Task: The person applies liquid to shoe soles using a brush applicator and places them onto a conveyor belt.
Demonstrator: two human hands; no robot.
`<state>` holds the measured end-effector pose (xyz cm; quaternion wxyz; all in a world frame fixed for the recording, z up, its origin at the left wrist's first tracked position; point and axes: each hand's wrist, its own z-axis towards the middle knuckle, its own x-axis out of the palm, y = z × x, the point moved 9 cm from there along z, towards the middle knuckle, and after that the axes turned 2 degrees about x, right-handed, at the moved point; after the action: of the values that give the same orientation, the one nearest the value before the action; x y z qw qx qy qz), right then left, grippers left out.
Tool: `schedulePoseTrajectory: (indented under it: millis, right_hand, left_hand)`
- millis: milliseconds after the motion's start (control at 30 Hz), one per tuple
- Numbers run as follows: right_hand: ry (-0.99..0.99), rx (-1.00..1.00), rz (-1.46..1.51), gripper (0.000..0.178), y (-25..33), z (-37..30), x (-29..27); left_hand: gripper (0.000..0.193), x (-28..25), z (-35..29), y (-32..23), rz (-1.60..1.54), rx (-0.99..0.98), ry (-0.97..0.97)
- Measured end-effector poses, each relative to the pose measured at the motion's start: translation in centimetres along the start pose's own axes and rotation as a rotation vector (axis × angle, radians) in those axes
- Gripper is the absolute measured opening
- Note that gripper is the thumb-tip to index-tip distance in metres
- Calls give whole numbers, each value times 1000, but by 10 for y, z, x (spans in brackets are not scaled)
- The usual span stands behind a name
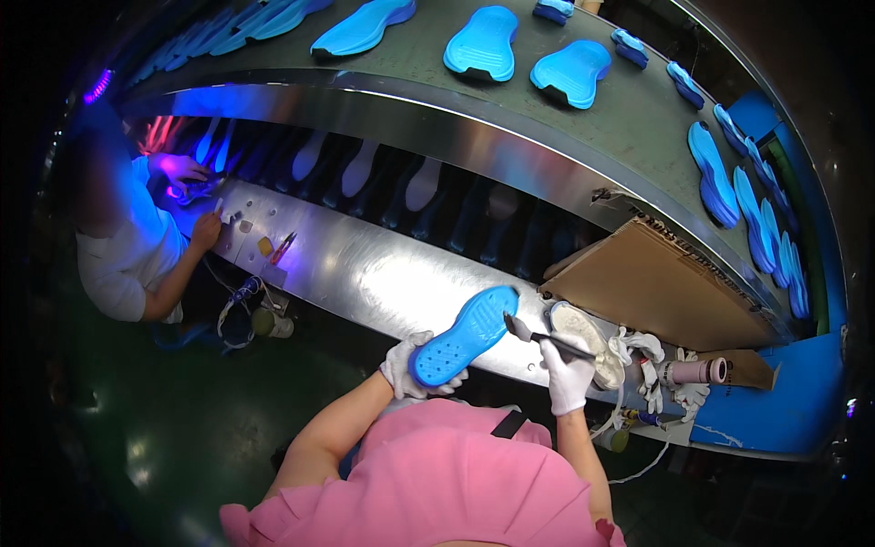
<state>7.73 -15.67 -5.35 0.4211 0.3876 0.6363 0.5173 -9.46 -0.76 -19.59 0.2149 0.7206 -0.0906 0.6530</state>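
Note:
A bright blue shoe sole [467, 335] rests in my left hand [406, 368], the white-gloved fingers closed round its heel end. Small round holes dot the heel part. My right hand [567, 374], also in a white glove, grips a brush [563, 343] by its black handle. The brush's head lies close to the toe end of the sole; I cannot tell whether they touch. Beside the right hand stands an oval, pale-lined container [583, 334] with whitish stuff inside.
Blue soles lie along the upper conveyor [401, 60]. A metal ledge [365, 264] runs below it. At right are a cardboard sheet [665, 283], loose white gloves [649, 345] and a pink roll [697, 371]. A co-worker [137, 246] works at the left under violet light.

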Motion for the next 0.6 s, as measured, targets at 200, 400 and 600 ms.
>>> schedulePoseTrajectory:
  millis: [200, 400, 600]
  right_hand:
    - [-200, -851, -453, 19, 153, 8, 48]
    - [-220, -930, -359, 22, 209, -18, 45]
    - [-18, -1023, -324, 25, 221, -30, 61]
  left_hand:
    - [85, 133, 39, 26, 69, 195, 207]
    - [93, 167, 48, 48, 84, 192, 256]
    - [84, 180, 49, 46, 105, 198, 191]
